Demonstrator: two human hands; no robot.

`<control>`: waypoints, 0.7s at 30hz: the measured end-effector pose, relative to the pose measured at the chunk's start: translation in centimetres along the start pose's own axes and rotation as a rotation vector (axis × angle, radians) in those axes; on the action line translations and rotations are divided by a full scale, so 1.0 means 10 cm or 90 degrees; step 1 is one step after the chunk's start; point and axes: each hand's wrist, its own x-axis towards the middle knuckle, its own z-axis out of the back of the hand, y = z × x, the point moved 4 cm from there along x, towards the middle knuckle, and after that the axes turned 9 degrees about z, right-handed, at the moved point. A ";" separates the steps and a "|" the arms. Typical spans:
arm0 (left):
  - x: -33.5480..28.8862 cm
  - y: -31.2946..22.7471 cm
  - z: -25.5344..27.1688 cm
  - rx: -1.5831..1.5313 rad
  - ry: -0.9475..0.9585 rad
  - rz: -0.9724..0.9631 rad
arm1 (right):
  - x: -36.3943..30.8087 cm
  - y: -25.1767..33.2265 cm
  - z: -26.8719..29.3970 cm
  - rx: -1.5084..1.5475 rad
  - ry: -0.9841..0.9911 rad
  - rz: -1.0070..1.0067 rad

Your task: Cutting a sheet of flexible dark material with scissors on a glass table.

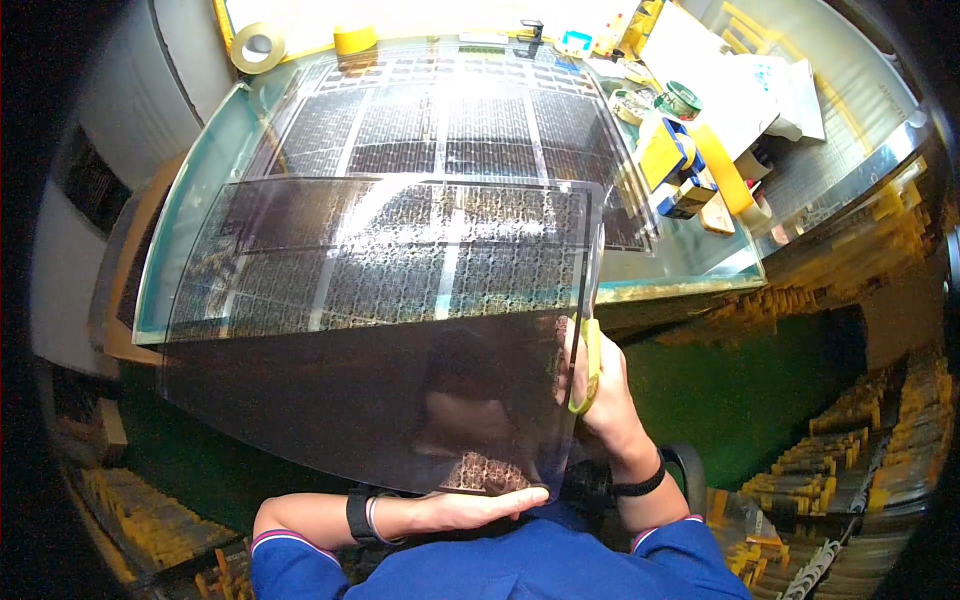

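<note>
A large dark translucent film sheet (400,390) with a fine printed pattern extends from the table's near part toward my body. My left hand (490,507) grips its near edge, thumb along the rim and fingers seen dimly through the film. In my right hand (610,400) is a pair of scissors with yellow-green handles (592,360). Its blades point away from me beside the film's right edge; whether they are parted I cannot tell. Beneath the sheet's far part, another patterned film (390,120) lies on the glass-topped table (190,215).
Tape rolls, one pale (243,52) and one yellow (355,40), stand at the far edge. A blue tape dispenser (690,195) is on the right, near a green tin (680,98) and small bottles (607,35). Stacks of yellow-edged material (840,445) rise at lower right.
</note>
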 end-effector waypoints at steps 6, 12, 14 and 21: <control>-0.04 -0.10 0.00 -0.109 -0.074 -0.070 | 0.02 -0.02 0.01 0.023 -0.022 -0.071; 0.03 0.06 -0.04 -0.073 -0.031 -0.028 | 0.16 0.10 0.02 0.048 -0.003 -0.010; 0.00 0.02 -0.05 -0.096 -0.011 -0.037 | 0.17 0.06 0.02 0.034 -0.001 0.010; 0.14 0.31 -0.08 -0.026 0.163 0.127 | 0.21 0.13 0.05 0.046 -0.012 -0.090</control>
